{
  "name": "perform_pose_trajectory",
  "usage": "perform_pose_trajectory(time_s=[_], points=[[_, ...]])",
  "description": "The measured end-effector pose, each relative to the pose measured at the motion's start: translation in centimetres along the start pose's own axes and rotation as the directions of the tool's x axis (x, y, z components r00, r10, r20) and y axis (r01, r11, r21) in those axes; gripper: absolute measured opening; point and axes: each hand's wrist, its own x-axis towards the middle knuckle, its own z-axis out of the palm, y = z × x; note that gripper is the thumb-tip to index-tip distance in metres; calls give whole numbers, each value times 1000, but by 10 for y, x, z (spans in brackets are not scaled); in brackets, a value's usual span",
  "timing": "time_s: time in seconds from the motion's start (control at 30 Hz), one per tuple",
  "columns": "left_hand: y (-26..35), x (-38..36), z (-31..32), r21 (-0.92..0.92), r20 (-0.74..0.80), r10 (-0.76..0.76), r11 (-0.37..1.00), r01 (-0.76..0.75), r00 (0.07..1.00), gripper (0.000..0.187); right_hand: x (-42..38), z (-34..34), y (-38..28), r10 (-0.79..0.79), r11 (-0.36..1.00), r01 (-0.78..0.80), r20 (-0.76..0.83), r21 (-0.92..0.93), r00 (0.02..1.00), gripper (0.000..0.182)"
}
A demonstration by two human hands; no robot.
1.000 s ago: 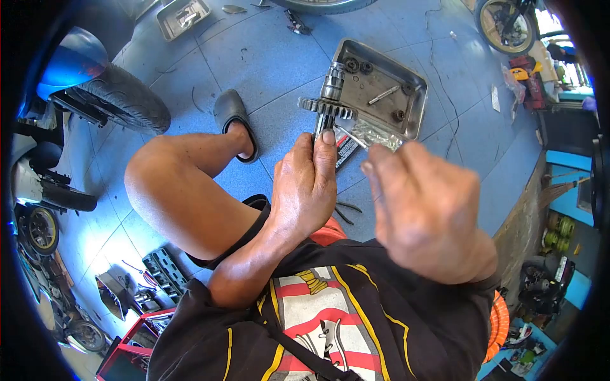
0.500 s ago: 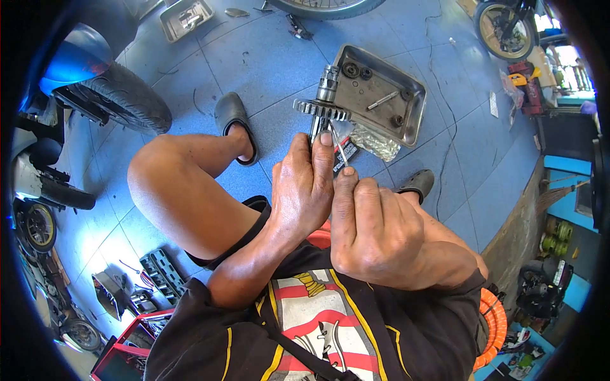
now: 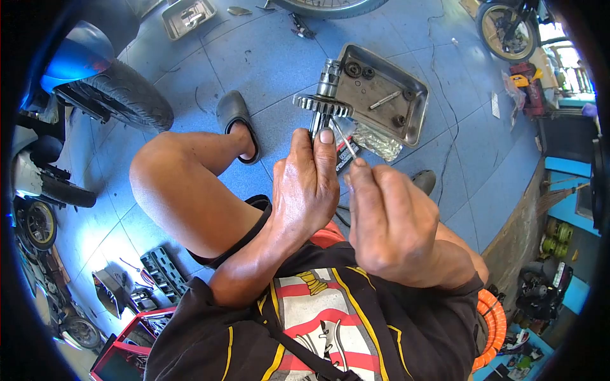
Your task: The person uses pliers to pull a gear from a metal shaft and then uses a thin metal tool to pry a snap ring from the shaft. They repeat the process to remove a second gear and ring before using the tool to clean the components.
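My left hand (image 3: 306, 181) is wrapped round the lower end of a splined gear shaft (image 3: 328, 77), holding it upright with the thumb along it. A toothed gear (image 3: 322, 105) sits on the shaft just above my fingertips. Between its thumb and fingers, my right hand (image 3: 397, 225) pinches a thin metal rod (image 3: 344, 138). The rod slants up to the left, and its tip reaches the shaft right under the gear. Any handle on the rod is hidden in my right hand.
Beyond my hands, a metal tray (image 3: 416, 120) holds small gears and a pin. Clear plastic packaging (image 3: 378, 141) lies at its near edge. A motorcycle tyre (image 3: 130, 95) stands at left, a socket case (image 3: 162, 274) lower left, an orange coiled hose (image 3: 492, 327) lower right.
My right hand has shifted right, away from my left hand, and the rod leans more. The shaft and gear have tilted slightly in my left hand.
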Motion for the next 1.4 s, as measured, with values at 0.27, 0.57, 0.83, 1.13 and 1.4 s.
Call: perform_pose_trajectory(time_s=[0.27,0.57,0.83,1.13,1.4], points=[[0,0,2,12,-54,18,1000,-18,998,45,-6,11,-13,376,866,-333,-47,374,925,28],[0,0,1,-72,-22,-31,997,30,999,46,-18,25,-31,681,352,-577,222,737,698,32],[-13,1,6,-162,104,-25,986,41,994,45,-16,27,-41,655,496,-549,125,673,745,32],[-9,6,3,-574,334,-214,726,378,918,56,-41,33,-39,748,290,-641,249,710,615,34],[-18,5,12,-424,92,-73,900,106,993,52,-17,9,-30,682,-344,-567,614,749,397,33]])
